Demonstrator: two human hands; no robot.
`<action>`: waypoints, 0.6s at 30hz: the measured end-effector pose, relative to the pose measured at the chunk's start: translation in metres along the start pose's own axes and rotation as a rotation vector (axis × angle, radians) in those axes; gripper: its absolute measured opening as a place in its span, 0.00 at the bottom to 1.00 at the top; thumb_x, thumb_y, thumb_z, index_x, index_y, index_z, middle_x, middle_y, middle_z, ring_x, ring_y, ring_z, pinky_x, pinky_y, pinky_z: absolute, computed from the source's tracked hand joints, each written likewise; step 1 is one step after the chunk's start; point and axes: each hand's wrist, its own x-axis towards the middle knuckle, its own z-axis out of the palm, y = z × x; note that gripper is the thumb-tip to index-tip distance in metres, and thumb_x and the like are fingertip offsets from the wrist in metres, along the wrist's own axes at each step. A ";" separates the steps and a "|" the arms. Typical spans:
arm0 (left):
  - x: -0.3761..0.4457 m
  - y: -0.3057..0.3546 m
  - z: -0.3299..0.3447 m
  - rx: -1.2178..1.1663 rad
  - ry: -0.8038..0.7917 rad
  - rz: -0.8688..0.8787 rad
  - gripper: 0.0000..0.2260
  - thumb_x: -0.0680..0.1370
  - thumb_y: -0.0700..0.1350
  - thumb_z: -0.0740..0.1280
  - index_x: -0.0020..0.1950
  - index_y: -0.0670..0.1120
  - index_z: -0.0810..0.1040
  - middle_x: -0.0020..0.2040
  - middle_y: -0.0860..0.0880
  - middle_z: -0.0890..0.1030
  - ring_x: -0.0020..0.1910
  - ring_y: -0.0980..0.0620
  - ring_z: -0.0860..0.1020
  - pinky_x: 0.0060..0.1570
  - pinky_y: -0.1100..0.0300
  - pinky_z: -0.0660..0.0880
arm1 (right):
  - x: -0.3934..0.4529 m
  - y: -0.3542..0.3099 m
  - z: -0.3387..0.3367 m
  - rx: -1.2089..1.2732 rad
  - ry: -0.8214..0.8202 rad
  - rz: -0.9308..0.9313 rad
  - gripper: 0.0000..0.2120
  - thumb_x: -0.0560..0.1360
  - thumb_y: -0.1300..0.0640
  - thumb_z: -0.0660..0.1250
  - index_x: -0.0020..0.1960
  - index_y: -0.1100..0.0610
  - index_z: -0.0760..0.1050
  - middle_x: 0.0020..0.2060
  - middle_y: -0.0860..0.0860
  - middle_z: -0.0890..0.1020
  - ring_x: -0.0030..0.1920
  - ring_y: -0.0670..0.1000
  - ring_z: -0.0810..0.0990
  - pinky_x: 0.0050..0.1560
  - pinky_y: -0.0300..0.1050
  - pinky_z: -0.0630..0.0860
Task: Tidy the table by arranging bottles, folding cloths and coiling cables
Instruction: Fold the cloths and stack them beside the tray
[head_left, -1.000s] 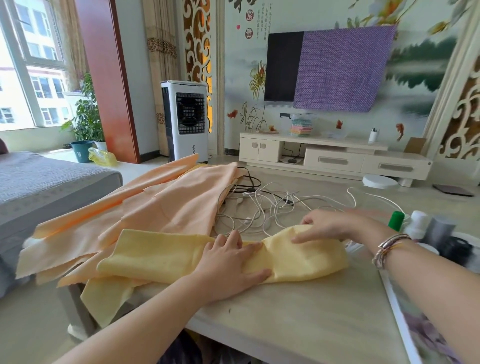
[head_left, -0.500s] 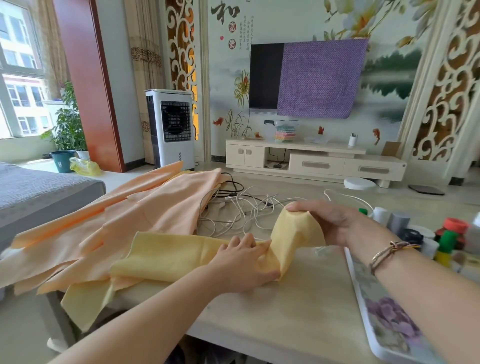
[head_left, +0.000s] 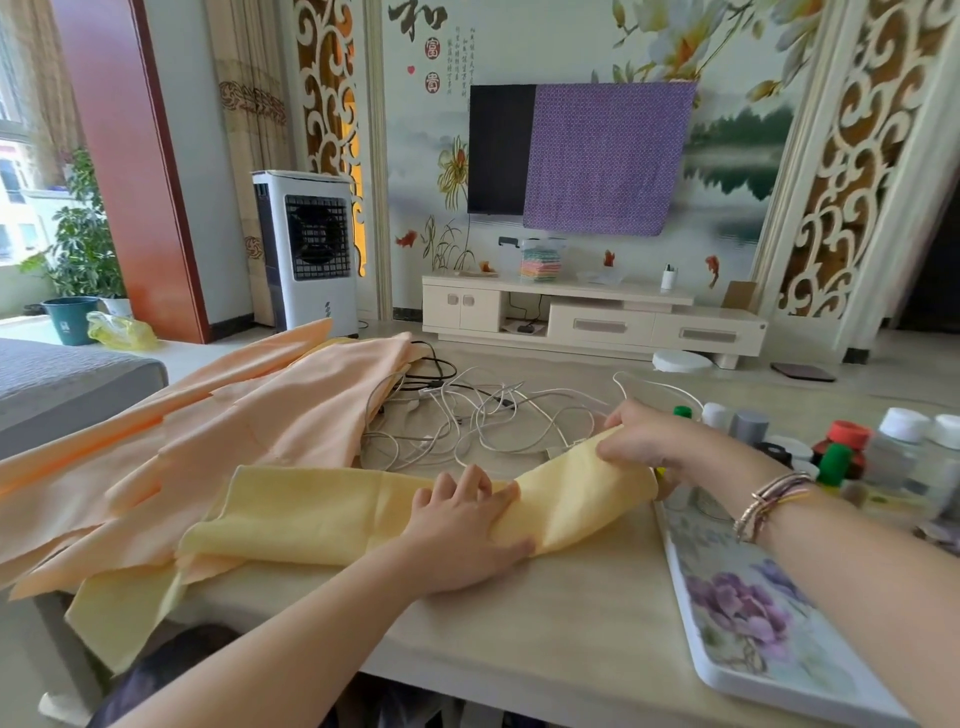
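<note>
Yellow cloth (head_left: 322, 514) is lying across our table (head_left: 545, 623); our left hand (head_left: 467, 530) is pressing it flat with relaxed fingers while our right hand (head_left: 641, 434), at two o'clock, is pinching its raised end. Tangled cables (head_left: 483, 415) are sitting at twelve o'clock, peach cloth (head_left: 234, 415) at ten, bottles (head_left: 857, 452) and a floral tray (head_left: 753, 623) at three.

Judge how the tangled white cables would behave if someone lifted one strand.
The white cables loop loosely over one another, so they look floppy and would probably drag neighbours along. They seem thin, likely light, and may snag the black cable lying among them.

home living room: wall television (head_left: 501, 148) centre frame, low media cabinet (head_left: 592, 317) beneath, air cooler (head_left: 306, 249) left, potted plant (head_left: 78, 249) far left.
</note>
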 end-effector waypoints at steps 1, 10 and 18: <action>0.000 0.000 0.001 0.005 0.004 0.001 0.33 0.72 0.72 0.51 0.75 0.63 0.55 0.61 0.54 0.59 0.63 0.48 0.60 0.63 0.51 0.56 | -0.002 0.000 0.001 0.020 -0.025 0.017 0.18 0.75 0.61 0.60 0.65 0.58 0.65 0.56 0.60 0.72 0.54 0.63 0.76 0.49 0.62 0.79; 0.001 0.000 0.001 0.009 0.012 -0.013 0.35 0.71 0.74 0.51 0.75 0.62 0.53 0.62 0.54 0.60 0.64 0.47 0.60 0.63 0.51 0.55 | -0.008 0.002 0.011 0.499 -0.030 -0.112 0.18 0.74 0.71 0.58 0.60 0.57 0.70 0.54 0.57 0.74 0.46 0.54 0.76 0.37 0.49 0.79; -0.013 -0.015 -0.051 -1.056 -0.028 -0.256 0.16 0.83 0.49 0.56 0.61 0.40 0.75 0.51 0.45 0.79 0.44 0.50 0.77 0.42 0.60 0.71 | -0.025 -0.077 0.041 0.219 0.020 -0.671 0.13 0.72 0.64 0.65 0.54 0.53 0.75 0.46 0.49 0.78 0.46 0.49 0.76 0.44 0.42 0.73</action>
